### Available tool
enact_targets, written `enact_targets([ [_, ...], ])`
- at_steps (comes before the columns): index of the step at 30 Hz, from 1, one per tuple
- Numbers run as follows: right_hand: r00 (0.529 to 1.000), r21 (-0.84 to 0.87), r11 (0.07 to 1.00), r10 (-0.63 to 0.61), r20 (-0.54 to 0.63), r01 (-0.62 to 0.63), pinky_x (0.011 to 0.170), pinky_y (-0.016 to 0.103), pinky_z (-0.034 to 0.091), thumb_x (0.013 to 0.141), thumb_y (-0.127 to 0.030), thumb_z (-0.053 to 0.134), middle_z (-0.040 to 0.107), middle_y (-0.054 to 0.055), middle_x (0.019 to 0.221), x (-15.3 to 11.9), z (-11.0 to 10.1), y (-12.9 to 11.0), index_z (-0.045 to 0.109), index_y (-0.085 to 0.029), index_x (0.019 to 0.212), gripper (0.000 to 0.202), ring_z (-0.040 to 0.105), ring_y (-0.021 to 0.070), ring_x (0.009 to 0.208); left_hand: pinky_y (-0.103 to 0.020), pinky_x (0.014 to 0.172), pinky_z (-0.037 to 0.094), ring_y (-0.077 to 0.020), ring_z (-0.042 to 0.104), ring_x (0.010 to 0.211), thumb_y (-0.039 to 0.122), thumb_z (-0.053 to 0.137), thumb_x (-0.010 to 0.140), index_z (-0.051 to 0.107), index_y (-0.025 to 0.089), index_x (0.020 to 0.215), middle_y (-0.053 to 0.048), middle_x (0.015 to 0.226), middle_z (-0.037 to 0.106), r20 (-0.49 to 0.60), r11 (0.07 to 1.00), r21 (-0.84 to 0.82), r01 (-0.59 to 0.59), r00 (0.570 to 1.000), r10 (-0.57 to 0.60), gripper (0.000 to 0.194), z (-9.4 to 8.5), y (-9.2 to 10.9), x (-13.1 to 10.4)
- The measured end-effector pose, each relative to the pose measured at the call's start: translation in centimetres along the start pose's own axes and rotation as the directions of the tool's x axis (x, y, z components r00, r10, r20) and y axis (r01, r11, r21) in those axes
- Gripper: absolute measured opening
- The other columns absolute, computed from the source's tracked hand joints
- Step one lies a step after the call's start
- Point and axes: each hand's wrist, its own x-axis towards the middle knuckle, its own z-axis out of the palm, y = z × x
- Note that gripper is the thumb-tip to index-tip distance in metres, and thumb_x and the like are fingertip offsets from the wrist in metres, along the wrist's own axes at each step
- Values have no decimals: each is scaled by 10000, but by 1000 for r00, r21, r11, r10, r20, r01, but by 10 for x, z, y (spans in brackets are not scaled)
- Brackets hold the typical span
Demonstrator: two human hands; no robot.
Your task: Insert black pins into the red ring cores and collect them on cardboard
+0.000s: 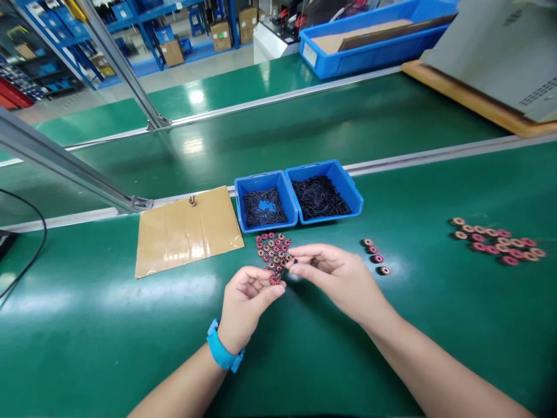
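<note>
Between thumb and fingers, my left hand (249, 299) pinches a small red and copper wound ring (274, 280). My right hand (335, 276) comes in from the right and pinches a small dark piece (295, 262) close to that ring. Just beyond my fingertips lies a cluster of similar rings (272, 248) on the green table. Behind the cluster stand two blue bins, a left bin (292, 223) with thin black pieces and a right bin (357, 204) heaped with black pieces. Several rings (378, 259) lie in a short row right of my right hand.
A brown cardboard sheet (187, 232) lies at left with one wound ring (192, 201) on it. More rings (500, 242) are spread at far right. Metal posts and a rail (261, 103) edge the table (108, 342). A large blue tray (322, 67) and a grey casing (491, 52) stand behind.
</note>
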Motion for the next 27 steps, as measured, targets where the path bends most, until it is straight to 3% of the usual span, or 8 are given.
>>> enact_targets([
  [3,999,39,999,11,-49,-9,646,292,545,623,-361,752,728,48,735,2,-5,0,711,-188,765,228,660,148,644,-258,670,537,-134,675,657,250,773,629,644,159,794,-9,688,704,72,999,-11,41,997,-40,229,1,2,-2],
  [7,1000,97,995,14,-20,-12,669,285,554,659,-350,734,741,47,759,2,-6,-1,716,-195,767,190,668,134,636,-299,674,546,-155,680,659,287,744,670,667,157,856,-40,734,727,156,996,-13,83,985,-80,240,1,2,-3],
  [22,999,-5,999,-37,28,37,752,346,564,696,-366,706,743,56,794,-4,-3,-4,709,-200,770,182,701,188,752,-238,646,550,-129,686,667,254,724,702,682,178,856,-29,743,738,176,994,-75,84,982,-70,177,1,2,-3],
  [27,991,-37,994,-102,87,106,751,333,552,707,-332,698,736,45,806,-3,-2,-3,721,-217,747,124,682,178,783,-263,648,557,-150,692,677,236,749,671,622,169,924,-21,753,735,181,988,-109,112,979,-91,291,2,4,-3],
])
